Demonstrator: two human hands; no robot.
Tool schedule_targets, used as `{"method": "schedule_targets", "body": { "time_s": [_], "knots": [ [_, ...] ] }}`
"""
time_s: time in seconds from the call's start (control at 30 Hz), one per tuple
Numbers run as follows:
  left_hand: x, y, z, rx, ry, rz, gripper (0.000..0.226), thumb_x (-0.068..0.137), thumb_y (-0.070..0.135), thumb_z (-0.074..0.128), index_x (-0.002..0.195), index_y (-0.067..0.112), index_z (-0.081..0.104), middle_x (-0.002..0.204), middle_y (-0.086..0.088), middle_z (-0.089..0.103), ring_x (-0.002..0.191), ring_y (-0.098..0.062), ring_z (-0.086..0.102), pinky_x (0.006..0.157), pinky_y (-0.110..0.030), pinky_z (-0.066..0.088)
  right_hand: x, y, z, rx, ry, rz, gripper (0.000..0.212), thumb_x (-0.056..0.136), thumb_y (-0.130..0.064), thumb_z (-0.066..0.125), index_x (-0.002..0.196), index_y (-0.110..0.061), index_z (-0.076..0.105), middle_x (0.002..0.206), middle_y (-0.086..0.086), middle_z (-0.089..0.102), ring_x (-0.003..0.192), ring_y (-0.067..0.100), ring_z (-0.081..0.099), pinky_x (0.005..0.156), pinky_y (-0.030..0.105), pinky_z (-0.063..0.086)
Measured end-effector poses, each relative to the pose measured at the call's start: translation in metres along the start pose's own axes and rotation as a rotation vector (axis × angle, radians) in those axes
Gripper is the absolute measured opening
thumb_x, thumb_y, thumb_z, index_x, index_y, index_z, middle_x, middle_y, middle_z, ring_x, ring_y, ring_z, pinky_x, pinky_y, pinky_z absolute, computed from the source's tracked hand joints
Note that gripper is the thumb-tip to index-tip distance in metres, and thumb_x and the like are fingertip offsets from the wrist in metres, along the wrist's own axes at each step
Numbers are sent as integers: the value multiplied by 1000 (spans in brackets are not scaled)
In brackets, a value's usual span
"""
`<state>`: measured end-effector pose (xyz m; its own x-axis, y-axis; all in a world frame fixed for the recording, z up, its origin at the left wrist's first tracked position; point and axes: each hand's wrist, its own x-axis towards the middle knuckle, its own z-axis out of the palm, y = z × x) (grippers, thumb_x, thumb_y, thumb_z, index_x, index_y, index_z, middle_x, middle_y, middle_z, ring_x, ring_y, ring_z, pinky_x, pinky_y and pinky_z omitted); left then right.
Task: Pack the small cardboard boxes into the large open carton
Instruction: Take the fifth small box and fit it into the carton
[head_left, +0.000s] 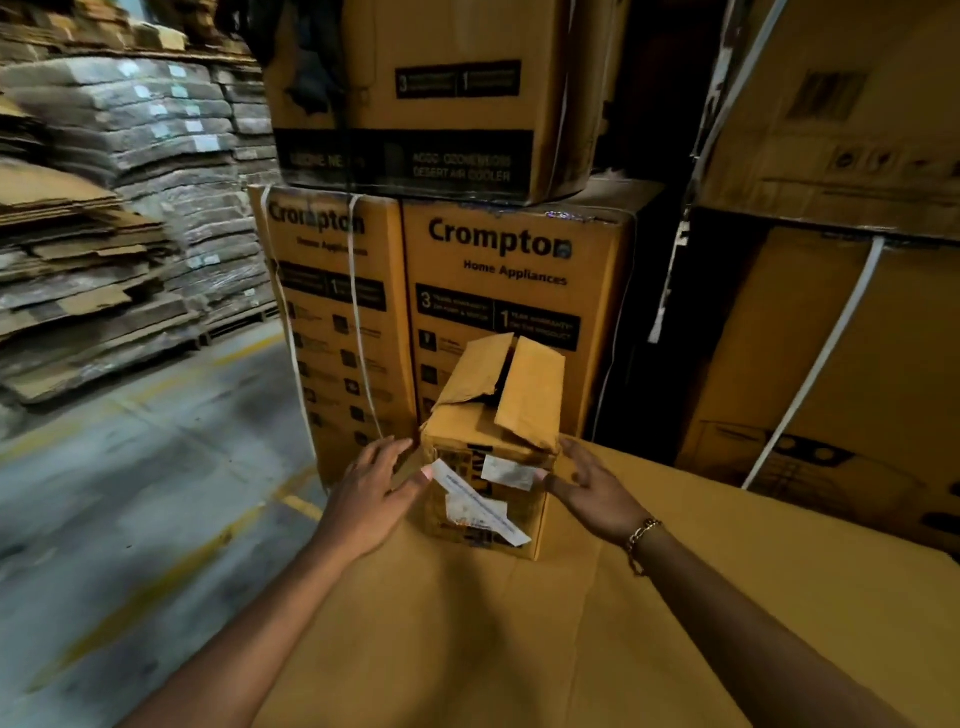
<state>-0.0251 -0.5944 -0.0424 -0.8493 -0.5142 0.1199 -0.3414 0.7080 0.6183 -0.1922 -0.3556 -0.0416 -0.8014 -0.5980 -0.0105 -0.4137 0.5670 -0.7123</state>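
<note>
A small cardboard box (491, 470) stands on a broad flat cardboard surface (571, 623) in the middle of the view. Its top flaps stick up, loose and crumpled, and white labels and tape cross its near face. My left hand (371, 493) is at the box's left side with fingers spread, the thumb touching the near face. On the right side, my right hand (589, 486) is also spread, with a chain bracelet on the wrist and the thumb at the box's edge. Neither hand is closed around the box. No large open carton can be made out.
Tall printed appliance cartons (498, 291) are stacked right behind the box, with another (410, 98) on top. Strapped cartons (831, 338) rise at the right. At the left lie a concrete floor (130, 493) with yellow lines and piles of flattened cardboard (78, 270).
</note>
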Motion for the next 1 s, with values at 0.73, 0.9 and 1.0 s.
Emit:
{"method": "schedule_targets", "body": {
  "time_s": [0.73,0.9,1.0],
  "knots": [
    [204,-13,78,-859,-328,-351,63,89,41,71,142,19,44,124,-4,59,91,-17,56,65,-28,44,134,-8,44,641,262,638,79,66,-59,83,126,-16,54,110,9,70,92,28,72,75,38,60],
    [192,-5,63,-876,-330,-320,66,90,44,68,146,20,41,127,-4,59,93,-16,54,72,-31,44,127,-17,42,690,260,657,81,62,-62,84,122,-15,57,105,11,73,89,29,73,69,38,61],
    [157,-2,50,-908,-321,-205,53,92,41,67,138,33,42,107,14,59,86,-2,55,64,-25,43,92,-19,47,751,318,570,76,67,-56,84,128,-22,56,113,6,71,99,26,71,87,44,59]
  ]
}}
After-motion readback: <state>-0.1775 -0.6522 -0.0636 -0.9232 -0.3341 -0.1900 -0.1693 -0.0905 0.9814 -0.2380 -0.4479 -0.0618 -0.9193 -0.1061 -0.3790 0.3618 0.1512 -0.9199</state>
